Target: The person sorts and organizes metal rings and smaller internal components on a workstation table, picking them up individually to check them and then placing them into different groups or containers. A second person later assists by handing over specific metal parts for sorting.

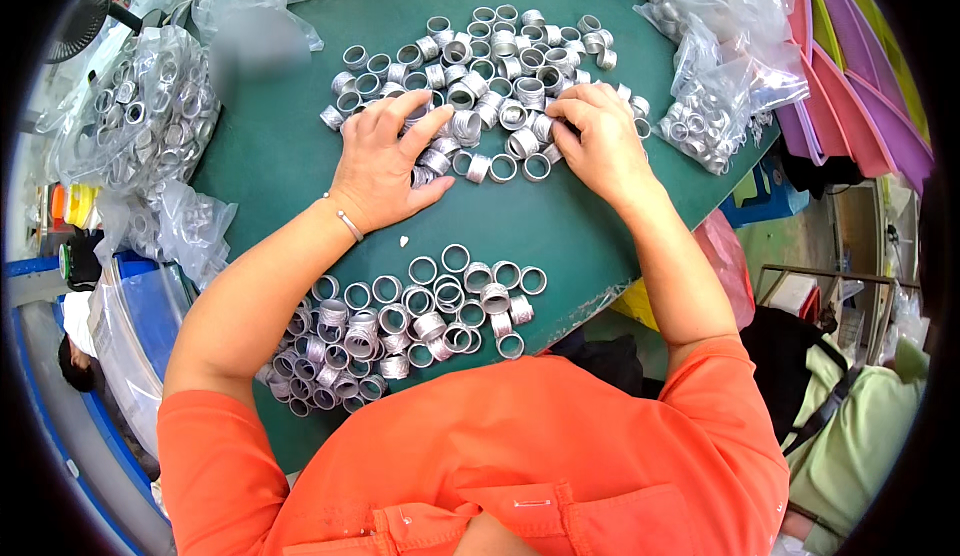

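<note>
A wide pile of short silver metal rings [502,169] lies on the green tabletop [480,218]. Over its left part, my left hand [385,161] rests with fingers spread, the fingertips touching rings and nothing gripped. At the right side of the same pile, my right hand [603,141] is bent inward, thumb and forefinger close together at a metal ring [543,128]; the other fingertips are partly hidden among the rings. Closer to my body is a second heap of similar rings [430,326], with neither hand on it. Some rings stand on edge, others lie flat.
Clear plastic bags of metal rings stand at the left [150,106] and right [705,121] of the table. Pink and purple plastic sheets or bins [835,106] are beyond the right edge. A dark fan [85,14] is at upper left. Another person's green garment [850,426] shows lower right.
</note>
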Demonstrator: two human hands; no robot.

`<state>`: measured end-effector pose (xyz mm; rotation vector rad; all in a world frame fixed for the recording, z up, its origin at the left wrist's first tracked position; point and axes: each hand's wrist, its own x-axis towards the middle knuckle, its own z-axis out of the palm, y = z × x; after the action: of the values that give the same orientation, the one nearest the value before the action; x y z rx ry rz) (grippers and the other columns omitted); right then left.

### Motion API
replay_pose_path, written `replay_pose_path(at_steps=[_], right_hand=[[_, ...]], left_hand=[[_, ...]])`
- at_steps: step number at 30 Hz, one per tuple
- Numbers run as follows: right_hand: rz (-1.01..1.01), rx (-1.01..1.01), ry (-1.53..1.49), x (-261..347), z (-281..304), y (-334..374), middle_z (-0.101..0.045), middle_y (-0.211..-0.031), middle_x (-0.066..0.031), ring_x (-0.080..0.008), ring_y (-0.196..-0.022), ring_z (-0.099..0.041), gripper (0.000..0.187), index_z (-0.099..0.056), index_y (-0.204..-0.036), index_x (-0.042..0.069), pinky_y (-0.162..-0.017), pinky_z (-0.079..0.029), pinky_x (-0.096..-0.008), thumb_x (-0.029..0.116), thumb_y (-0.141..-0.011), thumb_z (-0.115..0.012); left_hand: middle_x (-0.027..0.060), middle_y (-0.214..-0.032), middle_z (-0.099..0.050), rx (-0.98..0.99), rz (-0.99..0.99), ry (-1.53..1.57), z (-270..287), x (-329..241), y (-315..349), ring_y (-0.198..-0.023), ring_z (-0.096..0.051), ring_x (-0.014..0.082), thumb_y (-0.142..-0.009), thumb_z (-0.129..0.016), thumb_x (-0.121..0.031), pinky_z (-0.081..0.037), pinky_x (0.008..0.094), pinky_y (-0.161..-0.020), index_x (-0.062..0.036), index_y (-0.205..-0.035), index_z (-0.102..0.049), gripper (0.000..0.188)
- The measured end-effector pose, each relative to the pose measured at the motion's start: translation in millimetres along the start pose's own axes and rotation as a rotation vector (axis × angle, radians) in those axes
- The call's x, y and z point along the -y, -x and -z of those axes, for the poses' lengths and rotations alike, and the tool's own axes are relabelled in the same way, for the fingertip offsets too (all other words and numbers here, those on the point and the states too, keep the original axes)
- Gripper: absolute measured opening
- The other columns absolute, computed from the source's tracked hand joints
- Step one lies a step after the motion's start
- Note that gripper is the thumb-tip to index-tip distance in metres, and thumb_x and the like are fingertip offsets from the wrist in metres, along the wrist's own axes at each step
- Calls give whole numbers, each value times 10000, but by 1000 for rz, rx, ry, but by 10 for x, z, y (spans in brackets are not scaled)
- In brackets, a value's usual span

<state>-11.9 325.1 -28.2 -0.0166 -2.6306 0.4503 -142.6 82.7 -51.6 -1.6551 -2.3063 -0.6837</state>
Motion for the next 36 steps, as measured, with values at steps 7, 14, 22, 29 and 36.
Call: replay_pose_path(at_steps=[7, 14, 22, 29, 36], right_hand=[[-192, -136, -327, 144, 94, 92, -657, -834, -85, -232, -792, -647, 145, -650, -896, 38, -678, -502, -319, -44, -781, -615], [-212, -302, -566, 154, 241, 380, -629, -931, -75, -146, -827, -621, 271, -593, -961, 9, -716, -510, -254, -147, -740, -574], [-132, -311, -77, -99, 931, 887, -611, -800, -99, -227, -794, -605, 159, -586, -780, 7, -730, -486, -307, -93, -671, -646], [-679, -100, 306, -720, 1385, 1875, -629, -890, -134, -267, -844, -622, 133, -614, -834, 8, -744, -493, -332, -65, -728, -579], [-264, -165, -33, -124, 550, 642, -612, -852, -130, -289, -825, -604, 108, -611, -836, 2, -759, -483, -346, -1, -736, -654]], left_hand=[[92, -1335, -380, 28, 23, -24, -14, -16, 5, -1199, -376, 310, -625, -768, -295, -300, 441, -983, -197, -1315, -444, 768], [96, -1350, -372, 48, 24, -31, -20, -46, -20, -1217, -363, 315, -640, -761, -276, -294, 442, -994, -184, -1330, -430, 771], [106, -1350, -380, 45, 21, -44, -43, -6, 11, -1214, -370, 313, -636, -759, -272, -291, 442, -1003, -167, -1342, -417, 792], [97, -1348, -375, 32, 11, -42, -43, -13, 1, -1223, -357, 310, -653, -750, -278, -292, 435, -999, -176, -1342, -416, 773], [110, -1340, -379, 67, 0, -12, 56, -5, -10, -1212, -373, 321, -613, -797, -278, -310, 438, -982, -178, -1339, -406, 831]])
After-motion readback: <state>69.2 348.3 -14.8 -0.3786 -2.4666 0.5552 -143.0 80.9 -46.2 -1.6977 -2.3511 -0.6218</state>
